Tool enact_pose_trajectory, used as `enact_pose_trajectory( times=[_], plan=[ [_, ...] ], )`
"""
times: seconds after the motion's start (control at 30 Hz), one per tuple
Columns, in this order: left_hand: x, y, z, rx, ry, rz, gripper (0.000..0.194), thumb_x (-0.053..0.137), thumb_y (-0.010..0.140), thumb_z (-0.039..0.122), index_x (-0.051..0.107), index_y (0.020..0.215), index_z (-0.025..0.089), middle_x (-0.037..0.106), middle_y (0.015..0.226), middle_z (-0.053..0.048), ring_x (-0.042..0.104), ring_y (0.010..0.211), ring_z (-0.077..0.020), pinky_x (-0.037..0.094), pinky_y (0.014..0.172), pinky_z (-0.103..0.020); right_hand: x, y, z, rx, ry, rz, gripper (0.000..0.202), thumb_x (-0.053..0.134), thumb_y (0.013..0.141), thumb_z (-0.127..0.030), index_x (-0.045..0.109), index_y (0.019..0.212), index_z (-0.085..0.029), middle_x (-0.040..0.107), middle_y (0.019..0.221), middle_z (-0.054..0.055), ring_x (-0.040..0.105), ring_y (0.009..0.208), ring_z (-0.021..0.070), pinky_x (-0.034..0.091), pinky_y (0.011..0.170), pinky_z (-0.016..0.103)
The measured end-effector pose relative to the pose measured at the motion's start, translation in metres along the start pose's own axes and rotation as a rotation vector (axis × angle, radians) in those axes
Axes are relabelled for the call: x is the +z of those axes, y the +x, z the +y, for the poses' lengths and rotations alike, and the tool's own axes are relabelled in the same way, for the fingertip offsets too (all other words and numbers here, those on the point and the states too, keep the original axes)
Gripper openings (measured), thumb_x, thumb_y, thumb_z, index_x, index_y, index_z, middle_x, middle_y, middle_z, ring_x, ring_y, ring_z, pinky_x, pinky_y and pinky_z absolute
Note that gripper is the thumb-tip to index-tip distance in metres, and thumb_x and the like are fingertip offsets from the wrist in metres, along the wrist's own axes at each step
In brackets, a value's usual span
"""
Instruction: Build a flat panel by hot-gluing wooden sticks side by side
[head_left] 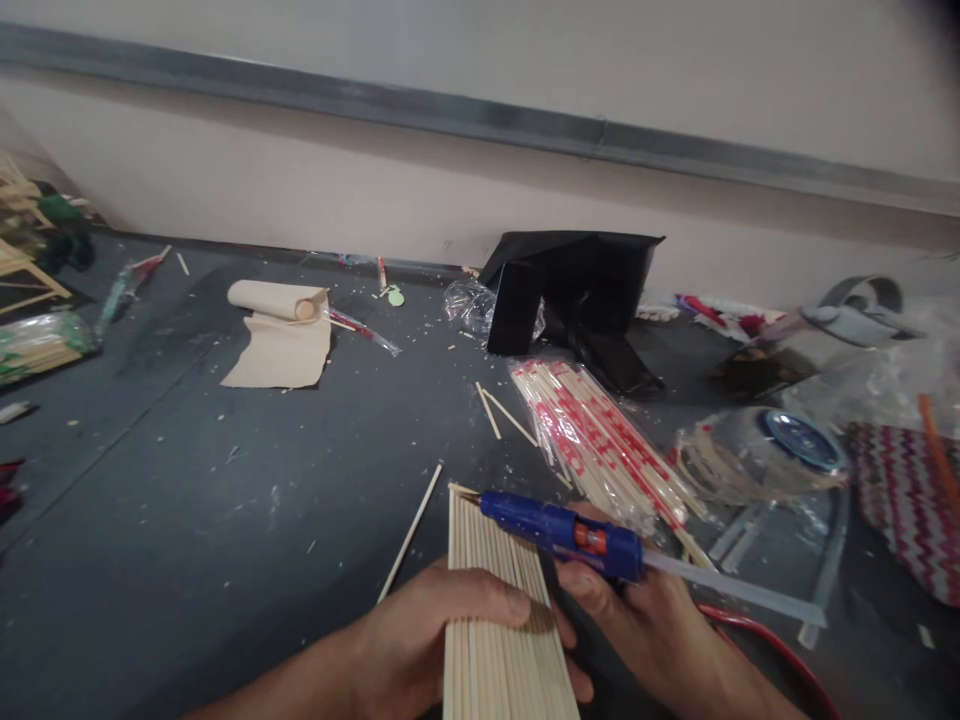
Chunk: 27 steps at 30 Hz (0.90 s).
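Note:
My left hand (457,620) grips a flat panel of light wooden sticks (499,655), thumb across its top and fingertips showing past its right edge. In my right hand (637,620) is a blue glue gun (555,525), a clear glue stick (739,590) coming out of its back. The gun's nozzle touches or hovers just over the far left corner of the panel, where a short stick end lies crosswise; contact is hard to tell. One loose stick (411,533) rests on the dark table left of the panel.
Wrapped chopsticks (600,430) lie beyond my right hand, near a phone (515,308) and black bag (577,270). A brown paper roll (277,300) is further left. To the right are a clear container (735,455), patterned cloth (907,510) and a red cable (772,635).

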<state>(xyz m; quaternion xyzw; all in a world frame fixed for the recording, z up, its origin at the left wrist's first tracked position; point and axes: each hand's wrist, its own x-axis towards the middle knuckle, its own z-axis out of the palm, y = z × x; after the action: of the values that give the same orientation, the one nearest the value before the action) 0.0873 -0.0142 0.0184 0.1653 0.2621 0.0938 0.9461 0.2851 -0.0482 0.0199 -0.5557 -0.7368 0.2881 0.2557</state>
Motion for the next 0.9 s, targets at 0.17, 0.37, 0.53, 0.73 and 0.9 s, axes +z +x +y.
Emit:
enact_pose_trajectory(
  times=[0.17, 0.37, 0.53, 0.73, 0.9],
  plan=[
    [-0.0004, -0.0009, -0.0008, 0.007, 0.003, -0.007, 0.041, 0.058, 0.065, 0.037, 0.071, 0.092, 0.008, 0.073, 0.087, -0.014, 0.067, 0.075, -0.0174, 0.049, 0.073, -0.027, -0.0009, 0.0028, -0.0004, 0.007, -0.023, 0.023, 0.020, 0.042, 0.093, -0.037, 0.054, 0.095, -0.021, 0.066, 0.087, 0.005, 0.064, 0.084, 0.0184, 0.054, 0.074, 0.030],
    [-0.0015, -0.0013, -0.0003, 0.019, -0.013, -0.012, 0.043, 0.057, 0.065, 0.037, 0.070, 0.093, 0.007, 0.073, 0.087, -0.015, 0.067, 0.075, -0.0182, 0.049, 0.073, -0.028, 0.0027, -0.0023, 0.0060, 0.016, -0.077, 0.085, 0.027, 0.046, 0.091, -0.041, 0.055, 0.106, -0.020, 0.066, 0.097, 0.008, 0.064, 0.092, 0.0217, 0.055, 0.076, 0.033],
    [-0.0031, -0.0001, -0.0005, 0.024, -0.013, -0.011, 0.044, 0.057, 0.066, 0.037, 0.070, 0.093, 0.006, 0.073, 0.087, -0.015, 0.067, 0.074, -0.0181, 0.049, 0.071, -0.027, 0.0009, -0.0011, 0.0023, -0.007, -0.098, 0.112, 0.021, 0.048, 0.090, -0.039, 0.059, 0.098, -0.022, 0.067, 0.091, 0.006, 0.065, 0.086, 0.0216, 0.055, 0.076, 0.034],
    [-0.0020, -0.0028, -0.0005, 0.015, -0.034, 0.006, 0.042, 0.059, 0.065, 0.037, 0.071, 0.092, 0.006, 0.073, 0.087, -0.015, 0.067, 0.075, -0.0186, 0.049, 0.071, -0.028, -0.0024, 0.0023, -0.0015, -0.024, -0.106, 0.084, 0.018, 0.047, 0.091, -0.035, 0.059, 0.095, -0.022, 0.067, 0.088, 0.004, 0.065, 0.085, 0.0204, 0.054, 0.074, 0.031],
    [-0.0018, -0.0043, 0.0013, 0.016, -0.039, 0.016, 0.041, 0.060, 0.064, 0.036, 0.071, 0.091, 0.007, 0.073, 0.087, -0.014, 0.066, 0.074, -0.0182, 0.049, 0.071, -0.028, -0.0034, 0.0045, -0.0031, -0.032, -0.090, 0.060, 0.019, 0.044, 0.092, -0.034, 0.057, 0.091, -0.021, 0.066, 0.084, 0.003, 0.064, 0.080, 0.0190, 0.053, 0.071, 0.030]
  ],
)
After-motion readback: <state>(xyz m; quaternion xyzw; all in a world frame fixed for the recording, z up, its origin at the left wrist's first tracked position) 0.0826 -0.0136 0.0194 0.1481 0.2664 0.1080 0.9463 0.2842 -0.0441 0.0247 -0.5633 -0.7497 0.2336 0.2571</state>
